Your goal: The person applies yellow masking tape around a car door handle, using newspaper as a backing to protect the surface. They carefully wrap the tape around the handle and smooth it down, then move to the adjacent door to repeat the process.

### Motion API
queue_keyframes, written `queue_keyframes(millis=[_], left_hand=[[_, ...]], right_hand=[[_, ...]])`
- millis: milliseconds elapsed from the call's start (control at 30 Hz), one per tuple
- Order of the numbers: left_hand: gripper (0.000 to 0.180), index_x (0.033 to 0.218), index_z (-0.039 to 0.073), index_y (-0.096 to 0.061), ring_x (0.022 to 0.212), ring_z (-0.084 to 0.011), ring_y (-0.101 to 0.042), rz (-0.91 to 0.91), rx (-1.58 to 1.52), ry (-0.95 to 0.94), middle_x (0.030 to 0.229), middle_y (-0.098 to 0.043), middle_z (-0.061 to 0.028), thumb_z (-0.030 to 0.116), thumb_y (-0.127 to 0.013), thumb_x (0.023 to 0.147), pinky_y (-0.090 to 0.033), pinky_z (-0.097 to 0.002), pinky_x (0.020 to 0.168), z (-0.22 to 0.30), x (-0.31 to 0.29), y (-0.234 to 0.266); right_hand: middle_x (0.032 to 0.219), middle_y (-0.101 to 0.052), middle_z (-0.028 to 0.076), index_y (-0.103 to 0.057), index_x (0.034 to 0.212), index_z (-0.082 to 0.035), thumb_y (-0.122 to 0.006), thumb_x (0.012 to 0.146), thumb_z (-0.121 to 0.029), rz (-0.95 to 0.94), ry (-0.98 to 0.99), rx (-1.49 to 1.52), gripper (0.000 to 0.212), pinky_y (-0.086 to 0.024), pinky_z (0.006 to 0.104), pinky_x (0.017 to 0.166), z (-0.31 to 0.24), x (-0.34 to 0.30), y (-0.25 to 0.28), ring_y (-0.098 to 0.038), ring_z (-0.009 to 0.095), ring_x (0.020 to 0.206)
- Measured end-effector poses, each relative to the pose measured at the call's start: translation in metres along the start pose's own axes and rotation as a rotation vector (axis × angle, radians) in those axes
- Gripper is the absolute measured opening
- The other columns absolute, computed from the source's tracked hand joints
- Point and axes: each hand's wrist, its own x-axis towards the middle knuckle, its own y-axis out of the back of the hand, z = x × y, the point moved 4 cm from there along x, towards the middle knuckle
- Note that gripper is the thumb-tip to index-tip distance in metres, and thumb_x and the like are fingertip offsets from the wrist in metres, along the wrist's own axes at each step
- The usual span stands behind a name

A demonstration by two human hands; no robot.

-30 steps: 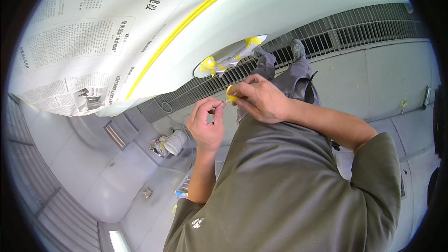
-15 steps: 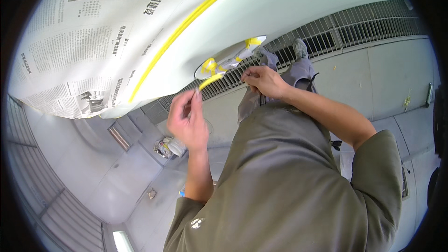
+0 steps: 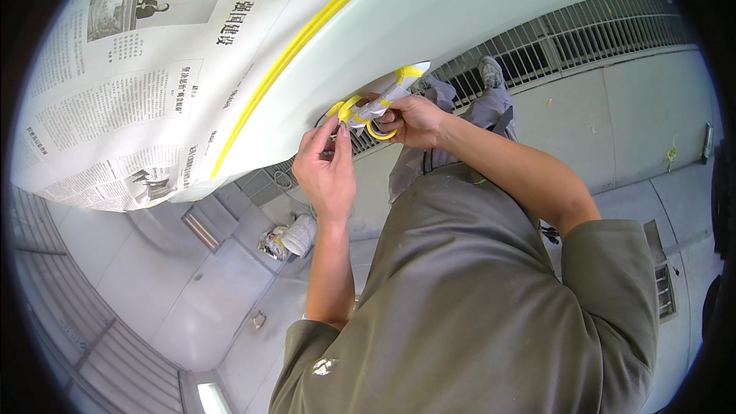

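Observation:
A pale, curved vehicle body panel (image 3: 322, 61) fills the upper part of the view. On its lower edge, a rounded opening is crossed by a part wrapped in paper (image 3: 369, 111) and strips of yellow masking tape (image 3: 411, 72). My left hand (image 3: 326, 172) pinches yellow tape at the left end of this wrapping, thumb and fingertips together. My right hand (image 3: 418, 123) grips a small roll of yellow masking tape (image 3: 381, 132) just right of it, close under the wrapped part. Some of the right fingertips are hidden behind the paper.
Newspaper (image 3: 146, 69) covers the panel at left, edged by a long yellow tape line (image 3: 287, 54). A floor grating (image 3: 606, 27) runs beneath the panel. A white bucket (image 3: 299, 235) and a bundle of litter stand on the grey floor. Tape scraps (image 3: 671, 155) lie at right.
My left hand has moved up and right, bringing yellow tape against the wrapped part. My right hand has shifted left to the wrapping, and the tape roll in it now shows.

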Motion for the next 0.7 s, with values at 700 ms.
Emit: queue_keyframes(millis=[700], left_hand=[[0.035, 0.127, -0.007, -0.072, 0.062, -0.0043, -0.045, 0.085, -0.683, 0.599, 0.080, -0.065, 0.0018, 0.014, -0.078, 0.099, -0.034, -0.0229, 0.055, -0.023, -0.001, -0.008]], right_hand=[[0.085, -0.062, -0.004, -0.076, 0.120, -0.009, -0.058, 0.110, -0.016, 0.207, 0.003, 0.048, 0.022, -0.041, 0.0226, 0.060, 0.015, 0.016, -0.017, -0.041, 0.005, 0.062]])
